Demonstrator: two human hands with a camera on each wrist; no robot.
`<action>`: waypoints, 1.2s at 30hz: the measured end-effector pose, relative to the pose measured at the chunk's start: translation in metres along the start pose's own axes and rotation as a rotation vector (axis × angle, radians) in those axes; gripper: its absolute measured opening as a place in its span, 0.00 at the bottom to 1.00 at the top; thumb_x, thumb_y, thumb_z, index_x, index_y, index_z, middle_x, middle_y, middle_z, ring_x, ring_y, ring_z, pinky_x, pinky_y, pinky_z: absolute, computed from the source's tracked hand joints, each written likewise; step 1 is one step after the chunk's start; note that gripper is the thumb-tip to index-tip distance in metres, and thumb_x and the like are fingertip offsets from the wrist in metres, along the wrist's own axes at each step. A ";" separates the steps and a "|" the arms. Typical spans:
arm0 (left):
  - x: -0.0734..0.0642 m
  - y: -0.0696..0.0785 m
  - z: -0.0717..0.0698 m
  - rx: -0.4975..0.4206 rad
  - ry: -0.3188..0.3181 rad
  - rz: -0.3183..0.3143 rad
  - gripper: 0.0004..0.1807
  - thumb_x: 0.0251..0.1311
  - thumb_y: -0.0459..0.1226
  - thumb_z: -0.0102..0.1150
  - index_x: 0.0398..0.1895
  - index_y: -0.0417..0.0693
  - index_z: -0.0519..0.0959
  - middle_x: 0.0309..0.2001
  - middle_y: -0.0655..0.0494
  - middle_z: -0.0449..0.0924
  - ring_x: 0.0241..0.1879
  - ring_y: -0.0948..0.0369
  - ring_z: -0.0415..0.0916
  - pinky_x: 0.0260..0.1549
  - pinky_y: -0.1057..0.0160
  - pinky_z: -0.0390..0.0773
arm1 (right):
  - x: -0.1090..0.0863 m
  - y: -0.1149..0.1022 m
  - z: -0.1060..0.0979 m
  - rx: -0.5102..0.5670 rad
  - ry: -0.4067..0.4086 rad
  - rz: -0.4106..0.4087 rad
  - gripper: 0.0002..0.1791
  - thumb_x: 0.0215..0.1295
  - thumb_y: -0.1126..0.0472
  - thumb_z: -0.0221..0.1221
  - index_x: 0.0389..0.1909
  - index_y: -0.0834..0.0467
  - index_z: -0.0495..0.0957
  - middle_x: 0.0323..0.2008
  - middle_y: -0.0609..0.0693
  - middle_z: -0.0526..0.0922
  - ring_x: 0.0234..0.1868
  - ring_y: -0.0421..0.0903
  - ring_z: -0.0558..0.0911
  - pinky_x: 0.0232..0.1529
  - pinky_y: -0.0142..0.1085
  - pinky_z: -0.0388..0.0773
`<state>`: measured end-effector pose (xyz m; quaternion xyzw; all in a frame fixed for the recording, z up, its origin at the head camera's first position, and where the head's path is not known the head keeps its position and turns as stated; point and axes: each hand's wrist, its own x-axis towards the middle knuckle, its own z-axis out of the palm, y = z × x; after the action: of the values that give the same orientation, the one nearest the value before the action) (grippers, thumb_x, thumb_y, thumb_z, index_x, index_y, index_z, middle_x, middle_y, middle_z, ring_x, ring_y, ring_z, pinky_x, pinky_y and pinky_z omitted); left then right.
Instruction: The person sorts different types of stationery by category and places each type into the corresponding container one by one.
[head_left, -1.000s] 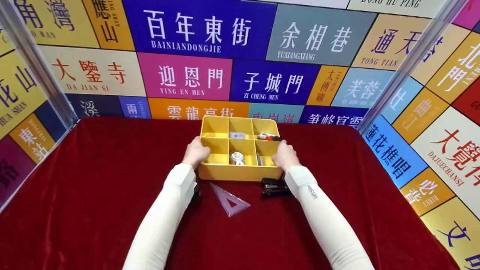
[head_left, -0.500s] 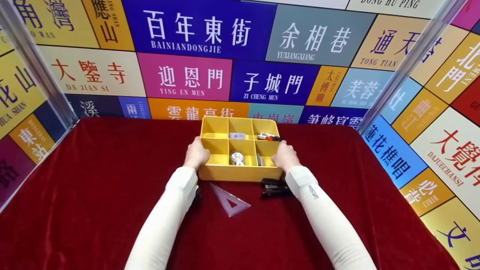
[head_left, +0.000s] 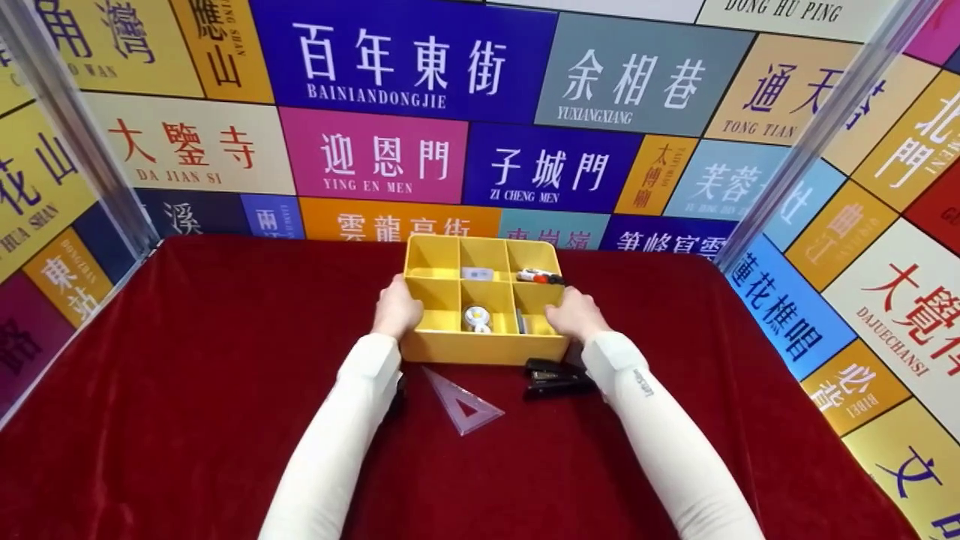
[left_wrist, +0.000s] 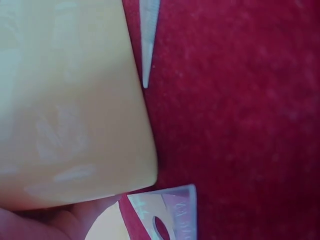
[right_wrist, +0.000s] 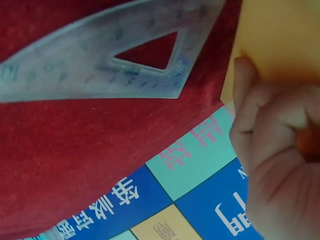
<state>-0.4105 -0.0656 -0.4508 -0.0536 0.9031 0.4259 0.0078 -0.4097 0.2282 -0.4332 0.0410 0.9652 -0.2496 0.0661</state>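
A yellow six-compartment storage box [head_left: 484,349] stands on the red cloth in the head view. My left hand [head_left: 398,306] grips its left side and my right hand [head_left: 577,313] its right side, thumbs over the rims. In the right wrist view the fingers [right_wrist: 245,75] of the right hand curl against the box's yellow wall [right_wrist: 285,40]. The box wall [left_wrist: 70,100] fills much of the left wrist view. Inside lie a round white thing with a yellow centre [head_left: 476,317], a small pale block [head_left: 477,274], red-and-black pen-like items [head_left: 538,277] and a thin grey piece [head_left: 522,321].
A clear set square [head_left: 465,405] lies in front of the box. A black stapler [head_left: 555,379] lies by the right wrist; a dark object [head_left: 397,394] is partly hidden under the left wrist. A pale pointed thing [left_wrist: 148,45] lies beside the box. A printed wall [head_left: 405,150] stands behind.
My right wrist and forearm have shifted slightly to the right. Both hands stay at the box, which has not visibly moved on the cloth; the head view has shifted slightly.
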 end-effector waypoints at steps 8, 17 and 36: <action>0.002 0.000 -0.001 -0.010 -0.004 -0.004 0.31 0.63 0.30 0.47 0.72 0.37 0.61 0.64 0.33 0.73 0.65 0.39 0.71 0.65 0.45 0.72 | -0.001 0.014 -0.024 0.230 -0.161 0.031 0.32 0.73 0.43 0.41 0.60 0.66 0.70 0.48 0.62 0.78 0.29 0.44 0.79 0.30 0.35 0.82; 0.002 0.001 -0.002 -0.021 -0.008 -0.008 0.32 0.63 0.29 0.46 0.73 0.37 0.60 0.65 0.34 0.72 0.66 0.40 0.71 0.66 0.45 0.71 | 0.003 0.045 -0.033 -0.082 -0.126 0.019 0.15 0.66 0.56 0.51 0.19 0.55 0.69 0.14 0.45 0.71 0.16 0.40 0.75 0.19 0.30 0.74; -0.003 0.003 0.000 -0.028 -0.002 -0.020 0.31 0.64 0.28 0.46 0.73 0.38 0.61 0.65 0.35 0.72 0.66 0.40 0.70 0.68 0.46 0.70 | -0.001 0.047 -0.017 -0.142 -0.233 0.098 0.24 0.58 0.50 0.70 0.42 0.64 0.75 0.31 0.53 0.76 0.29 0.47 0.77 0.27 0.35 0.75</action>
<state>-0.4074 -0.0637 -0.4485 -0.0625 0.8964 0.4386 0.0125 -0.4053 0.2773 -0.4404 0.0541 0.9630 -0.1804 0.1926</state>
